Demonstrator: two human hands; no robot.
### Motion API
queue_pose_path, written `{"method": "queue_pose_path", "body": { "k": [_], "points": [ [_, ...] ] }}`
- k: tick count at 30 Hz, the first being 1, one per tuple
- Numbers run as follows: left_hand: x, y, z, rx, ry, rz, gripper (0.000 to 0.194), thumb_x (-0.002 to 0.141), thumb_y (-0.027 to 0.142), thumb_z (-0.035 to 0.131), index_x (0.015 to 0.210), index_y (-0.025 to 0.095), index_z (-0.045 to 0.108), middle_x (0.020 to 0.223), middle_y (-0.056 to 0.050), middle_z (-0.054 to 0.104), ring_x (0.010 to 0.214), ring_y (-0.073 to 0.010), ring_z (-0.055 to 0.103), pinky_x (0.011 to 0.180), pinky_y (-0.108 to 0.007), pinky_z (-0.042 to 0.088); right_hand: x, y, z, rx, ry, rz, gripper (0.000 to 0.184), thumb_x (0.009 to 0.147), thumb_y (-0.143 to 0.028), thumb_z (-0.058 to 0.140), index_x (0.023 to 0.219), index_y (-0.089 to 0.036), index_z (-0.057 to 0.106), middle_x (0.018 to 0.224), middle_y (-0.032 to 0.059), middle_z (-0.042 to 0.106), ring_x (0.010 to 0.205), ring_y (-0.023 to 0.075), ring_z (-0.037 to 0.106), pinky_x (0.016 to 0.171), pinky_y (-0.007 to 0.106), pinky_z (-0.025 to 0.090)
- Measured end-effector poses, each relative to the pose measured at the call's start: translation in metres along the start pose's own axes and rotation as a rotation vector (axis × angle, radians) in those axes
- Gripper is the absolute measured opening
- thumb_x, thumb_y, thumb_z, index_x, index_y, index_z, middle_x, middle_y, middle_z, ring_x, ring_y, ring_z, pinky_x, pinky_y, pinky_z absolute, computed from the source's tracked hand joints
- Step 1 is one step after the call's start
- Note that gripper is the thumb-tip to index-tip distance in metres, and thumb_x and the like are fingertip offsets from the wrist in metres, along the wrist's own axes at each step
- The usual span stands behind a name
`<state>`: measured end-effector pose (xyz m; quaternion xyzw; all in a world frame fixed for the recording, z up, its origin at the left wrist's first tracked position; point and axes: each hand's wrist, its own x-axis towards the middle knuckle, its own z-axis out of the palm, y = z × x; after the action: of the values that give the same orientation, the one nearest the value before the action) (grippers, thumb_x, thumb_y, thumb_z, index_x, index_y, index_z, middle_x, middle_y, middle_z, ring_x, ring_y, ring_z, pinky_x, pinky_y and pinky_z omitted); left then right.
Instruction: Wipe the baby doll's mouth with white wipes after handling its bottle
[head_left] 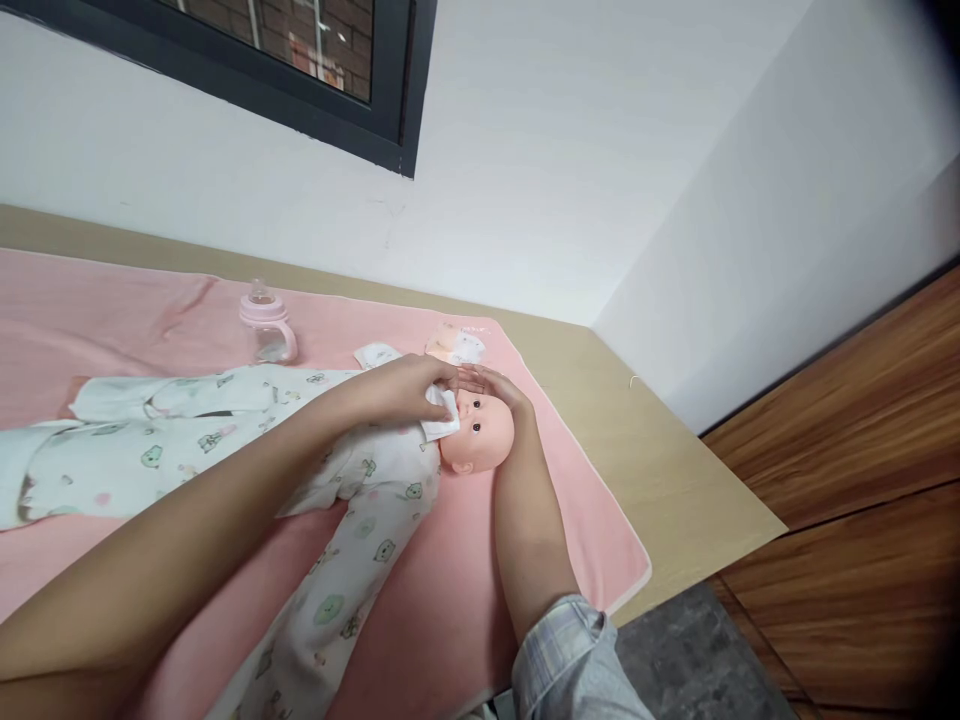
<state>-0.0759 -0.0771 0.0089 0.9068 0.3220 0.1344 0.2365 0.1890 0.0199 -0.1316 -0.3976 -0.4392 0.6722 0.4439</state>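
Observation:
A baby doll [495,437] in a white patterned sleepsuit [180,450] lies on its back, its head to the right. My left hand [412,388] pinches a white tissue [442,418] against the doll's mouth and chin. Behind the crown of the doll's head, my right hand [499,383] curves round the far side, resting against it with fingers extended. Part of those fingers is hidden behind my left hand and the doll's face.
A pink blanket [442,580] covers much of the wooden table [652,450]. Past the doll stands a pink baby bottle [268,328]. Near my hands lie a wipes packet [456,343] and a folded white cloth [376,355]. Walls, a dark window frame [390,150] and wooden panels [847,420] surround the table.

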Motion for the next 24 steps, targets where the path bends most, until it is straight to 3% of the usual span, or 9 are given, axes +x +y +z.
{"method": "queue_pose_path", "body": {
  "k": [10, 18, 24],
  "points": [
    [0.0, 0.009, 0.0, 0.095, -0.004, -0.077, 0.006, 0.072, 0.026, 0.061, 0.074, 0.02, 0.062, 0.072, 0.0, 0.064, 0.065, -0.0197, 0.058, 0.054, -0.029, 0.03, 0.002, 0.003, 0.0, 0.027, 0.021, 0.0, 0.026, 0.087, -0.03, 0.062, 0.11, -0.02, 0.061, 0.106, 0.0058, 0.074, 0.11, 0.0201, 0.068, 0.109, 0.043, 0.049],
    [0.001, 0.001, 0.001, 0.183, 0.042, -0.046, 0.027, 0.071, 0.028, 0.059, 0.056, 0.02, 0.039, 0.053, -0.001, 0.051, 0.055, -0.0211, 0.054, 0.053, -0.031, 0.027, 0.004, 0.005, 0.0, 0.062, 0.046, -0.011, 0.025, 0.083, -0.031, 0.067, 0.106, -0.02, 0.064, 0.108, 0.0064, 0.073, 0.111, 0.0212, 0.068, 0.108, 0.042, 0.05],
    [0.001, -0.003, 0.0, 0.233, 0.121, -0.012, 0.017, 0.074, 0.028, 0.056, 0.06, 0.02, 0.05, 0.059, -0.003, 0.058, 0.06, -0.023, 0.057, 0.056, -0.032, 0.029, 0.001, 0.005, 0.003, 0.062, 0.048, -0.031, 0.026, 0.082, -0.033, 0.069, 0.103, -0.02, 0.064, 0.107, 0.0058, 0.073, 0.111, 0.021, 0.068, 0.109, 0.042, 0.05]
  ]
}}
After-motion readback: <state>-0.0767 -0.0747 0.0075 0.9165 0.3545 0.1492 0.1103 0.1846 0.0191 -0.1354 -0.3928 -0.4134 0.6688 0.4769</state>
